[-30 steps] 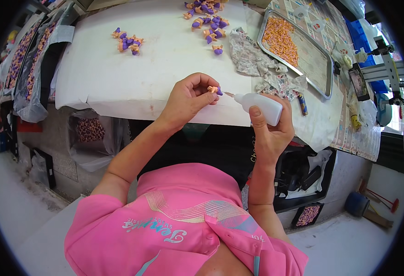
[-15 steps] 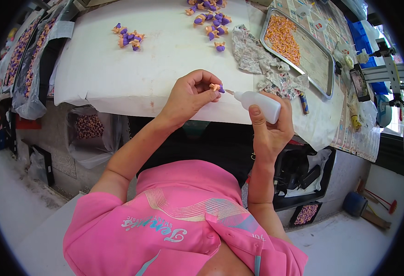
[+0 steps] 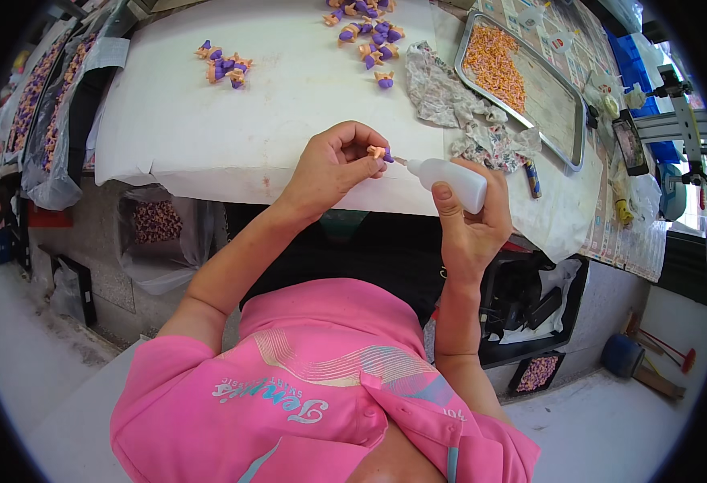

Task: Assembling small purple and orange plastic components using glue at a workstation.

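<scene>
Between the thumb and fingers of my left hand is a small purple and peach plastic figure part. My right hand is closed around a white squeeze bottle, tilted so its thin nozzle points left. The nozzle tip is at the purple side of the part; whether it touches cannot be made out. Beyond my hands, a small group of similar purple and peach parts lies on the white-covered table. A larger cluster of these parts lies farther back.
A metal tray holding many small orange pieces stands at the right, beside a crumpled stained cloth. Near it lies a small dark tube. A phone on a stand is at the right edge. Plastic-lined bins stand left.
My right hand and the bottle have shifted very slightly to the left, toward the held part. My left hand stays in place.
</scene>
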`<state>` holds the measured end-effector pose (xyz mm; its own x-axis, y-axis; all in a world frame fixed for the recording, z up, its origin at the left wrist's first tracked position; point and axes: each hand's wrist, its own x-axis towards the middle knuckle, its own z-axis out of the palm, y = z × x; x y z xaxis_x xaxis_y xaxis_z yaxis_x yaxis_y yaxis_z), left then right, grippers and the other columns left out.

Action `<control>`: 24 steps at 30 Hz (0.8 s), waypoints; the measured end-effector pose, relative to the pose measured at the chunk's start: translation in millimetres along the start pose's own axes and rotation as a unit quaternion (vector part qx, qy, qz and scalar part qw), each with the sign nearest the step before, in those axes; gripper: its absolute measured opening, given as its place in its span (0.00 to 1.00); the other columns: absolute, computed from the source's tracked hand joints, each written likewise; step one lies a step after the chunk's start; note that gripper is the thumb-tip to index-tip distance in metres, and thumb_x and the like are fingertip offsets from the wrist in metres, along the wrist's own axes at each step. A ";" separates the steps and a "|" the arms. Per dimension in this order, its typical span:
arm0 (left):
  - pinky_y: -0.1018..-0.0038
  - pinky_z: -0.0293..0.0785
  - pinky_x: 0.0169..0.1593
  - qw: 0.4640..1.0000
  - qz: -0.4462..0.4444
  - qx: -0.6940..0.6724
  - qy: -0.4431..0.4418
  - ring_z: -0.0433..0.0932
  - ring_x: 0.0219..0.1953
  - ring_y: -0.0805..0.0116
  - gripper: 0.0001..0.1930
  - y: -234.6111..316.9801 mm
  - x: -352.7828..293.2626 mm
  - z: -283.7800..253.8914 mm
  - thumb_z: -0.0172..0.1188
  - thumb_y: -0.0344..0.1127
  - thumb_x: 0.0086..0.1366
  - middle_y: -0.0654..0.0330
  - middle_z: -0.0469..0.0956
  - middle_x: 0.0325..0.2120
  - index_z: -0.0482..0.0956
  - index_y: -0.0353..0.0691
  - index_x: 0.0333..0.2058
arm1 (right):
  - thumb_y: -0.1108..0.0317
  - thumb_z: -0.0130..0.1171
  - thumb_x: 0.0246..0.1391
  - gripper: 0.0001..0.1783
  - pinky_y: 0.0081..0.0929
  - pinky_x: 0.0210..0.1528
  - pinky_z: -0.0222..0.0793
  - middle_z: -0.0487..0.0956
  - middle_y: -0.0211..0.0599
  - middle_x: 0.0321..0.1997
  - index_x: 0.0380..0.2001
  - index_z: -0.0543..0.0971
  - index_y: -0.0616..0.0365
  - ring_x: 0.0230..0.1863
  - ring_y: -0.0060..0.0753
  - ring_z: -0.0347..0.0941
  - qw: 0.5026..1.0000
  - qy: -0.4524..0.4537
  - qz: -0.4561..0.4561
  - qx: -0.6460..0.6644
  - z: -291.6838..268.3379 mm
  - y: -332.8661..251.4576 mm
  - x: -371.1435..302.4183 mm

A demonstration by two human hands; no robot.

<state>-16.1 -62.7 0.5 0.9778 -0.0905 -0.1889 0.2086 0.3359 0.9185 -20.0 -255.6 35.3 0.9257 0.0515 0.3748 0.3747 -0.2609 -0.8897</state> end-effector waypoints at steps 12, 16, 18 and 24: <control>0.80 0.75 0.45 1.000 0.000 0.009 -0.002 0.76 0.37 0.77 0.10 -0.4 -1.3 2.7 0.60 0.25 0.61 0.62 0.77 0.35 0.75 0.33 0.41 | 0.66 0.69 0.50 0.17 0.18 0.34 0.69 0.73 0.33 0.37 0.40 0.78 0.64 0.36 0.23 0.72 1.000 0.012 -0.002 0.002 -3.7 0.4 -0.7; 0.79 0.75 0.45 1.000 -0.004 0.012 -0.001 0.76 0.37 0.77 0.10 -0.9 0.5 3.2 0.61 0.25 0.62 0.62 0.77 0.36 0.75 0.33 0.41 | 0.67 0.70 0.49 0.17 0.19 0.33 0.70 0.74 0.35 0.37 0.40 0.79 0.64 0.36 0.25 0.73 1.000 0.019 0.004 0.009 -4.7 2.2 0.8; 0.79 0.75 0.45 1.000 -0.001 0.009 -0.002 0.76 0.37 0.77 0.09 -1.8 1.8 3.0 0.60 0.25 0.62 0.62 0.77 0.36 0.75 0.33 0.41 | 0.68 0.70 0.49 0.17 0.19 0.34 0.69 0.74 0.35 0.37 0.40 0.79 0.64 0.36 0.25 0.72 0.999 0.027 0.009 0.014 -6.4 3.9 2.4; 0.79 0.75 0.45 1.000 0.001 0.007 -0.006 0.77 0.38 0.76 0.09 0.2 6.5 6.3 0.60 0.24 0.62 0.62 0.76 0.36 0.75 0.33 0.41 | 0.69 0.65 0.55 0.15 0.20 0.35 0.71 0.73 0.32 0.37 0.41 0.73 0.65 0.37 0.24 0.74 0.996 0.076 0.043 0.014 -6.2 19.5 15.2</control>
<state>-9.9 -69.2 1.6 0.9778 -0.1012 -0.1835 0.2067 0.3225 0.9237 1.1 -265.9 25.3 0.9363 -0.1177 0.3310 0.2984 -0.2311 -0.9261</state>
